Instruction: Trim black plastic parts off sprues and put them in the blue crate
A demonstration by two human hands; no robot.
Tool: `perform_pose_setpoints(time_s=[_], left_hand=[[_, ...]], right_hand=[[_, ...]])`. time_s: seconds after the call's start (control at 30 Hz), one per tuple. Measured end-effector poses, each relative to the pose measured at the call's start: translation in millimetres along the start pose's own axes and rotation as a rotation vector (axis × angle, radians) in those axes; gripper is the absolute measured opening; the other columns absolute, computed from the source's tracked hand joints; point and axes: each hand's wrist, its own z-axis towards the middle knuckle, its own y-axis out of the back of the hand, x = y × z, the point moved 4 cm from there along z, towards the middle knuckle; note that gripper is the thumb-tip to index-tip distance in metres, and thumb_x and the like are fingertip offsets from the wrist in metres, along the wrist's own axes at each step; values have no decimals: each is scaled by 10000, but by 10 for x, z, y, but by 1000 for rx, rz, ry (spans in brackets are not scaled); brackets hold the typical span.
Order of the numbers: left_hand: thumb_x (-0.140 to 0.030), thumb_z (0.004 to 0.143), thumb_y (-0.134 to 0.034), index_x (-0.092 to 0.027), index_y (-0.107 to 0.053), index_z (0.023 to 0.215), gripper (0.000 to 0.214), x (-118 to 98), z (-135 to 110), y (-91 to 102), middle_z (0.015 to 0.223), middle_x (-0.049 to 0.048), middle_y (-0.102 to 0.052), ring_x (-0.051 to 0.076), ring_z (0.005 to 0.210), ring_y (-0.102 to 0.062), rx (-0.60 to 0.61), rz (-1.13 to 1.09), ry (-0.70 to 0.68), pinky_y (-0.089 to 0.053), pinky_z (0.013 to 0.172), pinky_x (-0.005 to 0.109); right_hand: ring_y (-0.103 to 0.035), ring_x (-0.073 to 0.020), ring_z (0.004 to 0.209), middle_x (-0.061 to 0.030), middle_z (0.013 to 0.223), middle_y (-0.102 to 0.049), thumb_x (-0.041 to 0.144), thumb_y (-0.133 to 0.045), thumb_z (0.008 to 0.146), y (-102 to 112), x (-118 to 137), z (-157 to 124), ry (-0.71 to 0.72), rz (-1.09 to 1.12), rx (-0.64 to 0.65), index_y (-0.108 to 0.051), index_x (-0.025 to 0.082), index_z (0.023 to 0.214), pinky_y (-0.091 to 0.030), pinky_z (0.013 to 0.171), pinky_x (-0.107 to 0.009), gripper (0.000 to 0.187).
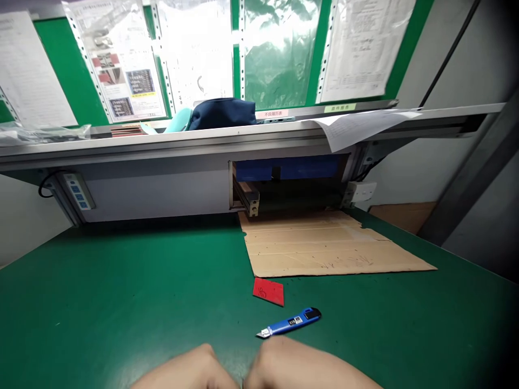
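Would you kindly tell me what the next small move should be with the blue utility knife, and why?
Probably retract the blade of the blue plastic utility knife first: its bare metal tip points toward your left hand and right hand.

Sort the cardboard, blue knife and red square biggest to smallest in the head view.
1. Cardboard sheet
2. Blue utility knife and red square: too close to rank, since the knife lies nearer the camera.

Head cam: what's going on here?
A person's left hand and right hand sit close together at the bottom edge of the view, over a green mat, their grip hidden. The right hand is nearest a blue utility knife, blade out, lying on the mat. Beyond it lie a red card and a cardboard sheet.
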Motion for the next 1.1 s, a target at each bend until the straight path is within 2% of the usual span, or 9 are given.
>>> perform_pose_setpoints(time_s=[0.07,0.17,0.23,0.4,0.57,0.67,0.8,0.97,1.1], left_hand=[[-579,786,-617,-189,-498,620,440,16,24,120,559,-47,-363,106,525,-309,-200,-148,-39,-253,501,229],[-582,848,-536,-186,-493,727,416,142,37,331,590,-47,-438,99,523,-349,-642,-406,-37,-289,494,197],[-556,859,-548,-178,-521,775,388,211,85,346,602,-32,-507,106,552,-429,-734,-474,-62,-354,547,193],[-496,757,-727,-170,-510,758,392,259,268,34,610,5,-614,123,533,-546,-538,-741,-131,-452,573,220],[-400,759,-757,-141,-565,914,358,294,301,-187,842,106,-699,172,681,-670,-441,-1283,47,-494,661,239],[-430,797,-700,-158,-551,802,311,250,253,-11,666,38,-647,143,563,-597,-474,-917,-56,-447,592,235],[-408,829,-645,-168,-525,679,306,214,134,310,615,4,-584,130,586,-508,-640,-283,-83,-357,562,220],[-520,892,-465,-201,-479,797,334,285,41,638,788,32,-626,154,632,-528,-707,-373,-81,-377,562,239],[-572,900,-403,-208,-475,809,382,332,-76,872,755,5,-549,148,625,-455,-818,-323,-97,-341,578,238]], right_hand=[[-504,-133,601,32,680,-563,202,-599,734,214,-92,37,-93,128,-242,-574,190,747,-326,516,-205,30],[-544,-175,725,-21,807,-592,352,-471,913,503,-229,53,-256,265,-628,-568,171,920,-411,625,-241,205],[-559,-191,785,-26,877,-604,426,-510,925,555,-240,47,-291,251,-710,-573,188,1010,-437,692,-265,261],[-584,-229,906,-22,1006,-631,299,-715,811,360,-142,83,-238,-138,-522,-560,252,1177,-431,790,-299,400],[-599,-198,743,-5,850,-635,240,-697,818,351,-190,133,-303,-269,-485,-580,204,1039,-401,626,-248,252],[-584,-178,723,11,806,-619,195,-664,813,408,-158,128,-283,-264,-446,-592,208,975,-375,608,-231,178],[-552,-147,640,32,721,-596,231,-678,786,349,-66,114,-296,-131,-232,-617,220,859,-334,541,-208,95],[-562,-150,748,39,846,-615,243,-743,768,178,124,272,-219,-87,-176,-632,266,967,-370,616,-204,230],[-532,-226,895,-4,954,-590,326,-897,631,64,234,468,-153,-278,-179,-607,271,1128,-409,772,-284,578]])
